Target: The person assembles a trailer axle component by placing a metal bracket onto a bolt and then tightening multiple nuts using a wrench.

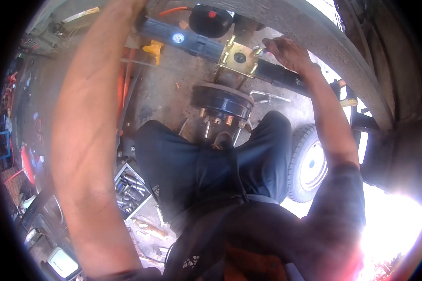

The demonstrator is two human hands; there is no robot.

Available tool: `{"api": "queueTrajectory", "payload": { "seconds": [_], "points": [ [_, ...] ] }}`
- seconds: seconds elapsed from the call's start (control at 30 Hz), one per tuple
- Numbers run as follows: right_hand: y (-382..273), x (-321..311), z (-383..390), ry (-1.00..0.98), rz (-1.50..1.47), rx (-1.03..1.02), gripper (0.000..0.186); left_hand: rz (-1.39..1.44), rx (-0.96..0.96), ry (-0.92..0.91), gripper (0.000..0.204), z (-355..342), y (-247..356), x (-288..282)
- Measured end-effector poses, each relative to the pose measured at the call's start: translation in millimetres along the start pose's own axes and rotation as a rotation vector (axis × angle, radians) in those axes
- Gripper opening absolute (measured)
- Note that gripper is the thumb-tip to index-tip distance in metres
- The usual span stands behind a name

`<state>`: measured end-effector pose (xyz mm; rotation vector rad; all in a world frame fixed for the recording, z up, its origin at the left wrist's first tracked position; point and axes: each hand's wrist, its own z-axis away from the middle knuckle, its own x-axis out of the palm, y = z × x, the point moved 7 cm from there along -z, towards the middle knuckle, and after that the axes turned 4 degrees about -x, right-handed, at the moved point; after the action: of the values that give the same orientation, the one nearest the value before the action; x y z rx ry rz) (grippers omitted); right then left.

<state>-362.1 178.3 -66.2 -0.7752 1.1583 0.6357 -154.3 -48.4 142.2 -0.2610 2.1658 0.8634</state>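
Note:
A dark steel bar (197,43) runs across in front of me, with a yellowish metal plate (239,58) clamped over it by several threaded bolts. At the plate's right side is my right hand (290,54), its fingers curled close to a shiny bolt end (258,51); whatever lies between the fingertips is hidden. My left hand (137,9) reaches to the bar's left part at the upper edge, fingers out of sight. Below the plate, between my knees, a black brake drum (220,102) shows several studs on its near face.
A heavy frame rail (290,21) passes overhead. Beyond the bar sit a round black part (212,21) and an orange hose (174,10). A yellow metal piece (154,51) stands left, a wheel (309,164) right. A tray of sockets (132,189) lies by my left leg.

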Motion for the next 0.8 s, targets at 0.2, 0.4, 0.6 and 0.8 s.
{"api": "queueTrajectory", "payload": {
  "seconds": [0.2,0.4,0.6,0.8],
  "points": [
    [-4,5,-21,0.066,-0.017,-0.228,0.068,-0.01,0.004,0.065,0.041,-7,-7,3],
    [-2,7,-45,0.073,0.017,-0.352,0.057,-0.048,0.025,0.084,0.042,-8,-7,3],
    [-9,13,-59,0.089,0.068,-0.525,0.048,-0.001,0.014,0.058,0.045,-4,-3,1],
    [-29,-5,-15,0.055,-0.043,-0.296,0.042,-0.019,0.024,0.054,0.042,1,2,-3]
  ]
}}
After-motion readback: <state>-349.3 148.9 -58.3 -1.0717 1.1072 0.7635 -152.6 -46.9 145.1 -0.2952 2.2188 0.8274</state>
